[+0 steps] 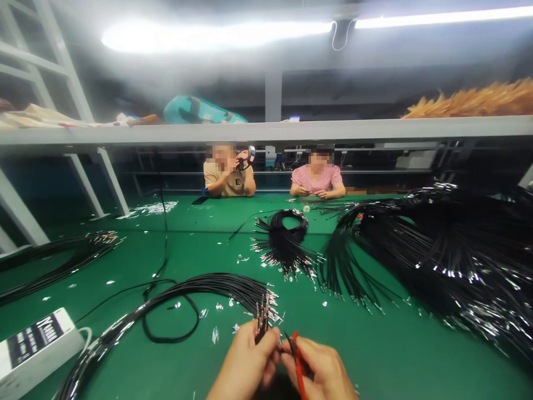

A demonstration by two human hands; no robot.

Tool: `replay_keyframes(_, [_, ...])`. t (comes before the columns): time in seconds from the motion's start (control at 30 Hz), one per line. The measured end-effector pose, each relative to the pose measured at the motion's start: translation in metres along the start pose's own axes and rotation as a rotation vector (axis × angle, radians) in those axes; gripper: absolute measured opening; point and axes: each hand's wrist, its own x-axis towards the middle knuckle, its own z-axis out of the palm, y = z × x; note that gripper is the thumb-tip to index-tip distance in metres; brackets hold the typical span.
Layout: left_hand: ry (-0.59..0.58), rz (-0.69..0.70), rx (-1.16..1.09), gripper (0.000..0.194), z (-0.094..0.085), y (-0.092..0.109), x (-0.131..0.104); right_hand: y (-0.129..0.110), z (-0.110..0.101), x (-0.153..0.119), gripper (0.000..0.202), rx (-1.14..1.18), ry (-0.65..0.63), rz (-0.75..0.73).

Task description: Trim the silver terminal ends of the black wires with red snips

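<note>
Green worktop point(200, 244) fills the floor of view. Grey shelf point(266, 132) spans 9 to 3 o'clock, white frame legs point(112, 180) at 10. Fluorescent tubes point(216, 34) at 12, hazy glare.

Both wrists cut off by the bottom edge. Lower part of the red-handled tool point(298, 364) hidden inside the right hand point(320, 369). Wire ends point(262, 319) in the left hand point(245, 366) too small to tell apart. White box point(35, 347) cut by the left edge, label unreadable. Big black wire pile point(449, 255) running past the right edge.
</note>
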Motion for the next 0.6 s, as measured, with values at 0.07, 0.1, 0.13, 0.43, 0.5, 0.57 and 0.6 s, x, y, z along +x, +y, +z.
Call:
replay_keyframes(0.07, [-0.004, -0.057, -0.053, 0.036, -0.003, -0.002, 0.002, 0.002, 0.001, -0.001, 0.031, 0.119, 0.012, 0.107])
replay_keyframes(0.1, [-0.001, -0.065, -0.079, 0.038, -0.004, -0.002, 0.004, 0.004, 0.001, -0.001, 0.034, 0.223, -0.005, 0.212])
replay_keyframes(0.13, [0.006, -0.054, -0.101, 0.039, -0.005, -0.003, 0.004, 0.005, 0.001, -0.001, 0.037, 0.331, -0.028, 0.310])
replay_keyframes(0.43, [-0.076, 0.007, -0.217, 0.038, 0.000, 0.010, -0.006, 0.013, -0.001, -0.001, 0.037, 0.689, -0.121, 0.443])
replay_keyframes(0.5, [-0.083, -0.003, -0.201, 0.033, 0.000, 0.011, -0.007, 0.014, 0.000, 0.001, 0.040, 0.656, -0.155, 0.430])
replay_keyframes(0.57, [-0.084, 0.001, -0.181, 0.026, 0.000, 0.010, -0.006, 0.015, 0.001, 0.002, 0.042, 0.625, -0.161, 0.452])
replay_keyframes(0.6, [-0.080, 0.006, -0.175, 0.025, 0.001, 0.008, -0.005, 0.015, 0.003, 0.002, 0.043, 0.609, -0.152, 0.466])
